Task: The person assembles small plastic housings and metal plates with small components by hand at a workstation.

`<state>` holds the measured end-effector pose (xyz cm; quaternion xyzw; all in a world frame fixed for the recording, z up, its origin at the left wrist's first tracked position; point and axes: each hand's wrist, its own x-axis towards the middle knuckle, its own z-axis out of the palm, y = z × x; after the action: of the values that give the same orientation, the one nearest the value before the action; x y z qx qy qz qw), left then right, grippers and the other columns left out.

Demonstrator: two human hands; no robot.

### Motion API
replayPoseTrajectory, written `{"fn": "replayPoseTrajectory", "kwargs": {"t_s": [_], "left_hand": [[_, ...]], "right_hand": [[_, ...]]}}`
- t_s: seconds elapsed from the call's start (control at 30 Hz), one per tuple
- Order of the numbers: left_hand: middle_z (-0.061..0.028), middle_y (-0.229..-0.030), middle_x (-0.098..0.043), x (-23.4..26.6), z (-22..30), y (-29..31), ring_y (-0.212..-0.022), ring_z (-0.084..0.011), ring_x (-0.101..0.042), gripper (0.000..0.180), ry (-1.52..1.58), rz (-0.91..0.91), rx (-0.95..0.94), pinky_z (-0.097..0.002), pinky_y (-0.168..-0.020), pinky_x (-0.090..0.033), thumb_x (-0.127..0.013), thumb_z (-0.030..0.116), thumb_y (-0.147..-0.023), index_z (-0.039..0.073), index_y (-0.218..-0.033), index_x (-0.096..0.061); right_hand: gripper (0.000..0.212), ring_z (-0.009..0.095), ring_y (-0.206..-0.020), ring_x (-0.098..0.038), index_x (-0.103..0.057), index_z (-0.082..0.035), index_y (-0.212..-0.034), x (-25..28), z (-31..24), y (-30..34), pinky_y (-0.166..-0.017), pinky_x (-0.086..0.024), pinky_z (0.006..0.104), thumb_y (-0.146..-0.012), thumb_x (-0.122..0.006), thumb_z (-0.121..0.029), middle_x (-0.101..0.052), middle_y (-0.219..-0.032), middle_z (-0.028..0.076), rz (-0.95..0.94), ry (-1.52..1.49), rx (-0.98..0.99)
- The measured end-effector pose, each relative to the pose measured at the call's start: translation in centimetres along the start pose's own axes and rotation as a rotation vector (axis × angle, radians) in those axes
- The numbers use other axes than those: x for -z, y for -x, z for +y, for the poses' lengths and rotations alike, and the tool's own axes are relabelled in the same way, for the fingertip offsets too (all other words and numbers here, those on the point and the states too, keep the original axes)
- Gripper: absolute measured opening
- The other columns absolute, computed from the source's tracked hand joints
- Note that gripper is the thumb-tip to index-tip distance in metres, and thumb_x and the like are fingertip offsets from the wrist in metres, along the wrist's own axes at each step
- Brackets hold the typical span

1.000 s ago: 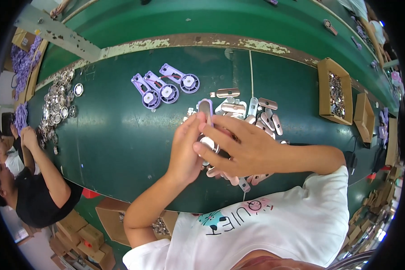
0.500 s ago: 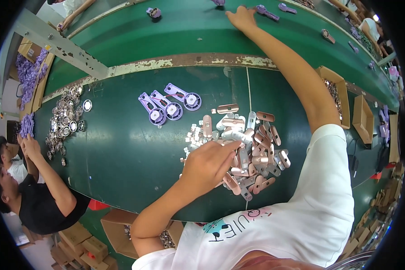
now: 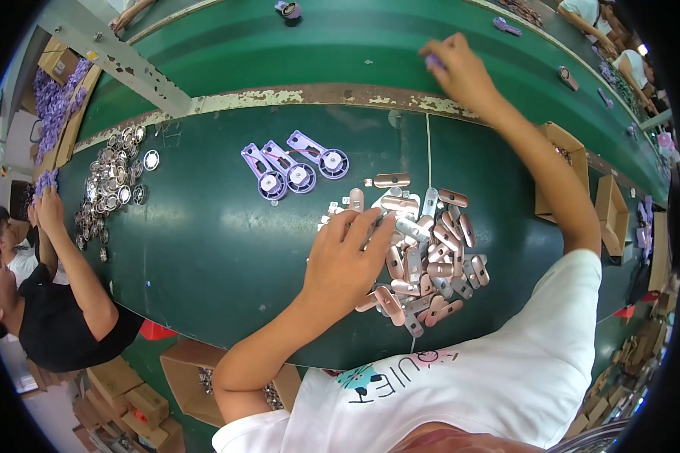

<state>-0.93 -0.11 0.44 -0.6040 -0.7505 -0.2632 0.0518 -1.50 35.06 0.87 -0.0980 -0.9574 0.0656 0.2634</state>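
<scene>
My right hand (image 3: 465, 75) is over the green belt, its fingers closed round a purple plastic part (image 3: 433, 62) that is mostly hidden. My left hand (image 3: 346, 257) rests at the left side of a heap of oval metal plates (image 3: 438, 268), copper-coloured and silver. Its fingers are apart and touch the heap; nothing shows held in them. Small white square pieces (image 3: 334, 208) lie by its fingertips. Beyond that hand, three purple handheld-fan shells (image 3: 301, 178) lie side by side on the dark green table (image 3: 204, 264), each with a round ring, a white centre and red wire.
Silver rings (image 3: 113, 181) are heaped at the table's left. A worn metal rail (image 3: 279, 97) divides table from belt (image 3: 340, 53), which carries scattered purple parts (image 3: 508, 27). Cardboard boxes (image 3: 612, 215) stand at right. A co-worker (image 3: 60, 317) sits at left, hands on purple parts.
My right hand has drawn back from the far belt toward the right, now with a purple part in it. My left hand's fingers have spread at the heap. Belt parts have shifted right.
</scene>
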Motion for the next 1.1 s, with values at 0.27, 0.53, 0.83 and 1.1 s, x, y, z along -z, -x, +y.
{"fn": "replayPoseTrajectory", "kwargs": {"t_s": [0.27, 0.53, 0.83, 1.1], "left_hand": [[-0.0037, -0.092, -0.054, 1.2, 0.9, -0.3, -0.081, -0.0220, -0.050, 0.040, 0.173, -0.140, -0.012, -0.0330, -0.069, -0.044, -0.074, 0.016, -0.069, 0.009, -0.107, -0.064], [-0.0045, -0.082, -0.056, 0.2, 0.5, 0.1, -0.074, -0.0210, -0.055, 0.026, 0.228, -0.073, 0.048, -0.0334, -0.064, -0.047, -0.073, 0.006, -0.070, 0.006, -0.095, -0.066], [-0.0026, -0.077, -0.057, 0.5, 0.1, -0.4, -0.071, -0.0200, -0.054, 0.021, 0.021, 0.067, -0.069, -0.0327, -0.058, -0.045, -0.073, 0.003, -0.064, 0.007, -0.084, -0.066], [-0.0054, -0.075, -0.064, 1.3, -1.0, -0.9, -0.060, -0.0118, -0.060, 0.007, 0.636, 0.245, 0.515, -0.0255, -0.052, -0.050, -0.064, 0.003, -0.084, 0.002, -0.091, -0.064]], "right_hand": [[0.026, 0.033, -0.084, -0.058, -0.061, -0.013, -0.109, 4.2, -9.9, 7.6, -0.071, -0.049, 0.0419, -0.084, -0.061, -0.017, -0.049, -0.100, 0.015, -0.278, -0.146, 0.049], [0.037, 0.028, -0.088, -0.054, -0.058, -0.010, -0.118, 6.3, -9.8, 10.7, -0.077, -0.047, 0.0390, -0.083, -0.065, -0.017, -0.050, -0.108, 0.012, -0.228, -0.158, -0.145], [0.022, 0.021, -0.077, -0.051, -0.068, -0.008, -0.096, 2.9, -13.6, 9.7, -0.068, -0.037, 0.0337, -0.074, -0.071, -0.011, -0.054, -0.083, 0.003, -0.131, -0.314, 0.289], [0.018, 0.027, -0.081, -0.053, -0.063, -0.002, -0.087, 1.1, -14.8, 8.0, -0.071, -0.043, 0.0359, -0.071, -0.067, -0.008, -0.055, -0.086, 0.009, -0.260, -0.094, 0.412]]}}
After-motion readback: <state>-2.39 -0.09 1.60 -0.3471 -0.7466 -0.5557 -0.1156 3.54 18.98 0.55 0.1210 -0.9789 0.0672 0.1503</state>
